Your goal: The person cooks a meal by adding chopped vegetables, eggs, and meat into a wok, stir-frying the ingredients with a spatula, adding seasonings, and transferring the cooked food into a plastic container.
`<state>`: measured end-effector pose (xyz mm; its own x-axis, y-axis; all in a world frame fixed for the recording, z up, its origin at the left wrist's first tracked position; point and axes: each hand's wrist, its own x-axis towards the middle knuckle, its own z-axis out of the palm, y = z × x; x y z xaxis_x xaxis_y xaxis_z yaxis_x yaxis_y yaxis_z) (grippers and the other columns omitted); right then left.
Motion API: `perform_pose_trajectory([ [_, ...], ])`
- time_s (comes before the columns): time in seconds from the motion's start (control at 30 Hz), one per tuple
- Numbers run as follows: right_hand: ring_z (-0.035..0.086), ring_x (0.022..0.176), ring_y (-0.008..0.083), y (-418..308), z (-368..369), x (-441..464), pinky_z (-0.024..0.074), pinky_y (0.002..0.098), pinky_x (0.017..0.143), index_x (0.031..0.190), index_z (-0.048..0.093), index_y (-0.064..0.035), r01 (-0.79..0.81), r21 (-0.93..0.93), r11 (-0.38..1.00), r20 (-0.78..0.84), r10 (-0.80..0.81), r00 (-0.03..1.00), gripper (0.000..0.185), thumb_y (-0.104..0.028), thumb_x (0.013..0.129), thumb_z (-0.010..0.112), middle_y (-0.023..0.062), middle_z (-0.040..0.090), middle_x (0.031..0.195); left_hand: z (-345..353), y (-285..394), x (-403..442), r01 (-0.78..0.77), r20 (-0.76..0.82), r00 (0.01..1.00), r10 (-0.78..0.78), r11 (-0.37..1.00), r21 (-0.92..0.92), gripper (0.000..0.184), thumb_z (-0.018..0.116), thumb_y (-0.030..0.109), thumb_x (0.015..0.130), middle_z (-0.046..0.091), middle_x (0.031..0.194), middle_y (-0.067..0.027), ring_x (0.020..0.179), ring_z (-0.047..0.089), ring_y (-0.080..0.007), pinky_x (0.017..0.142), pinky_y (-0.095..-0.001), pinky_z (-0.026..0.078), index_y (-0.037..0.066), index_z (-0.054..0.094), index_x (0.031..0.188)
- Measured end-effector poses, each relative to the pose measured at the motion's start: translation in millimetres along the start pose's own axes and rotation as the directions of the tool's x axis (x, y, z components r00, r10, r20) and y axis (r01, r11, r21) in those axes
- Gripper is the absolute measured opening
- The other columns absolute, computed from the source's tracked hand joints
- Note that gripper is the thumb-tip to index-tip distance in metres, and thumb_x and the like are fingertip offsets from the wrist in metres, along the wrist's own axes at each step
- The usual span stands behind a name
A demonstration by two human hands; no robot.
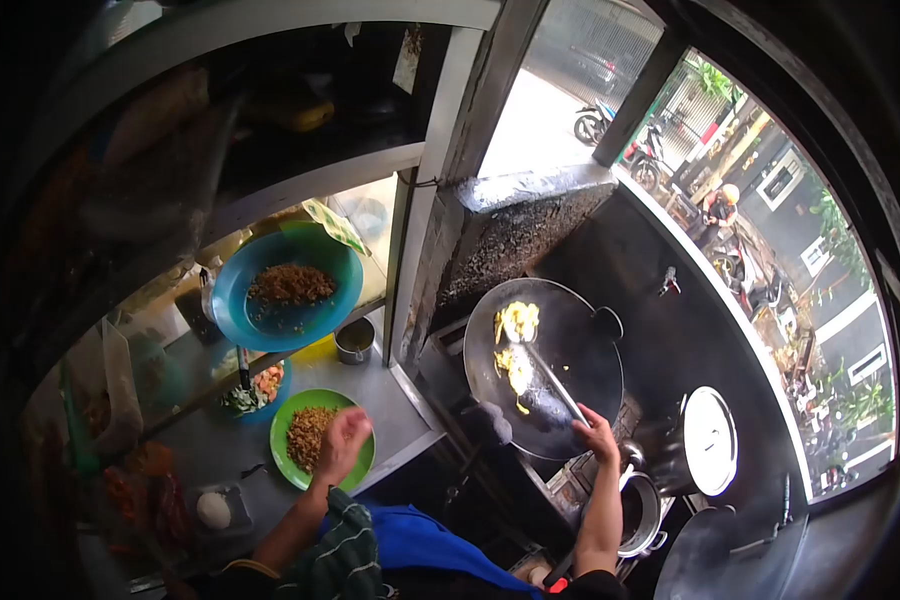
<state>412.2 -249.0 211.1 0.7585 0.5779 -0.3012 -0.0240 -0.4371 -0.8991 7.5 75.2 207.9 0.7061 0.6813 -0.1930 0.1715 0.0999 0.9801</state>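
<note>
My right hand [598, 436] is wrapped round the long metal handle of a cooking spatula [555, 383], whose head rests in a large dark wok [595, 350]. Yellow scrambled egg [517, 322] lies in pieces at the wok's far left side, around the spatula's head. Over the right edge of a green plate [363, 467] hovers my left hand [344, 440], its fingers curled together. Whatever they may hold is hidden. Brown crumbly food [308, 440] is heaped on that plate.
On a shelf above the counter stands a blue bowl [232, 290] of brown crumbly food. A metal cup [354, 341] and a bowl of chopped vegetables [245, 400] sit near the plate. Right of the wok are a lidded pot [709, 441] and an open pot [651, 507].
</note>
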Motion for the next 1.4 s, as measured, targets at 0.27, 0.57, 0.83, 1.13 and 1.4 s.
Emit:
perform_pose_trajectory([
  [0.27, 0.052, 0.074, 0.0048, -24, 32, 1, 0.0405, 0.0178, 0.061, 0.132, 0.044, 0.0005, 0.18, -0.049, 0.982, -0.231, -0.186, 0.955, 0.054, -0.001, 0.082, 0.063, 0.0006, 0.06, 0.099, -4, -36, 113, -0.183, -0.378, 0.833, 0.405, 0.845, 0.502, 0.068, 0.071, 0.014, 0.068, 0.036, 0.132, -0.0245, 0.122, 0.036, -0.0407, 0.103, -0.0473, 0.028, 0.009, 0.042, 0.13],
  [0.57, 0.056, 0.086, 0.009, -66, 9, -105, 0.0438, 0.0208, 0.074, 0.128, 0.05, 0.0001, 0.092, -0.081, 0.992, -0.304, -0.113, 0.946, 0.052, -0.01, 0.08, 0.065, 0.0044, 0.061, 0.107, 3, -46, 166, -0.1, -0.419, 0.779, 0.466, 0.752, 0.652, 0.033, 0.079, 0.02, 0.064, 0.028, 0.136, -0.0309, 0.126, 0.032, -0.0439, 0.103, -0.0465, 0.029, 0.008, 0.059, 0.088],
  [0.83, 0.057, 0.097, 0.0133, -74, 8, -184, 0.0424, 0.0249, 0.086, 0.126, 0.052, 0.0012, -0.024, -0.162, 0.986, -0.307, -0.027, 0.951, 0.05, -0.009, 0.079, 0.065, 0.0084, 0.063, 0.109, -17, -6, 115, -0.412, -0.214, 0.611, 0.762, 0.537, 0.736, 0.045, 0.083, 0.021, 0.061, 0.048, 0.076, -0.0138, 0.077, 0.05, -0.0348, 0.069, -0.0457, 0.042, 0.003, 0.042, 0.071],
  [1.13, 0.058, 0.083, 0.0091, -145, 9, -253, 0.0465, 0.0208, 0.07, 0.124, 0.053, 0.0014, -0.035, -0.114, 0.993, -0.309, -0.002, 0.951, 0.048, -0.004, 0.078, 0.066, 0.0084, 0.063, 0.106, 60, 67, 57, -0.703, 0.163, 0.64, 0.751, 0.486, 0.519, 0.057, 0.085, 0.028, 0.062, 0.046, 0.078, -0.0074, 0.078, 0.056, -0.0306, 0.074, -0.0415, 0.047, 0.005, 0.041, 0.09],
  [1.4, 0.057, 0.098, 0.009, -181, 5, -285, 0.0452, 0.023, 0.084, 0.125, 0.053, -0.0014, -0.016, -0.225, 0.974, -0.333, -0.061, 0.941, 0.05, -0.001, 0.077, 0.066, 0.0094, 0.062, 0.114, 159, 91, 132, -0.703, 0.358, 0.675, 0.645, 0.414, 0.578, 0.063, 0.076, 0.041, 0.066, 0.05, 0.107, -0.0107, 0.101, 0.054, -0.0279, 0.086, -0.0367, 0.045, 0.004, 0.048, 0.108],
])
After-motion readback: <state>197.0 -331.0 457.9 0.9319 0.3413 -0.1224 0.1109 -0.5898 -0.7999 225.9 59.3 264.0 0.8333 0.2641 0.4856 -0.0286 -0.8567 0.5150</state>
